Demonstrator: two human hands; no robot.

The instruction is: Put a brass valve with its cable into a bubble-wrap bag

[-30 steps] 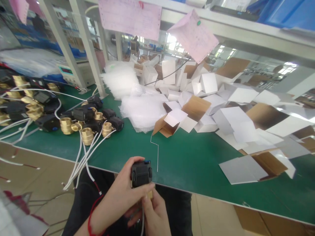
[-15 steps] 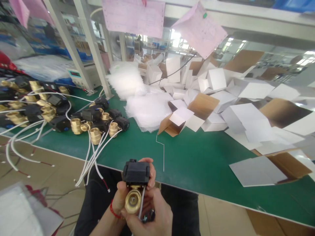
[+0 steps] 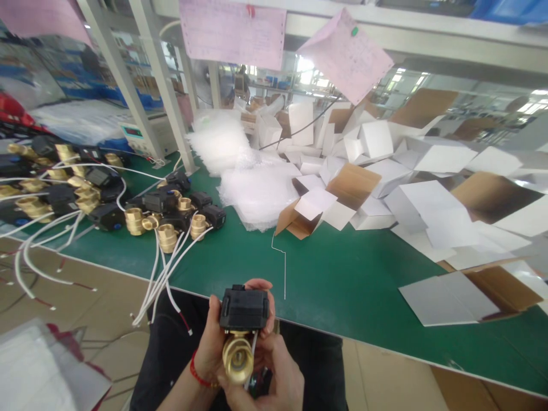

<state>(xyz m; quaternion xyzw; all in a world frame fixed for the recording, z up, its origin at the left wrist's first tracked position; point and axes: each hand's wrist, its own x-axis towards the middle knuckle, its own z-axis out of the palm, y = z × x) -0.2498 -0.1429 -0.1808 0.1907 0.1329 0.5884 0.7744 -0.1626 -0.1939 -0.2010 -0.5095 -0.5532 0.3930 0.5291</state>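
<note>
A motorized ball valve, with a black actuator housing and a brass body point(image 3: 238, 361), is held over my lap at the table's front edge. My left hand point(image 3: 210, 342), with a red string bracelet at the wrist, wraps round it from the left, its fingertips showing behind the housing's right side. The valve's open brass port faces me. Just right of the port, my right hand point(image 3: 280, 374) is closed with its fingers bent round the valve's white cable point(image 3: 254, 348). A small dark piece shows under that hand, too hidden to name.
More brass valves point(image 3: 166, 237) with black actuators lie at the left, their white cables point(image 3: 160, 285) hanging over the edge. Bubble-wrap bags point(image 3: 259, 191) lie mid-table. Open white cardboard boxes point(image 3: 428, 205) are heaped at the right. A metal post point(image 3: 165, 85) rises from the green table point(image 3: 338, 274).
The valve has moved slightly right and down in my left hand, its brass port tipping a little further into view. My right hand has shifted slightly right with it.
</note>
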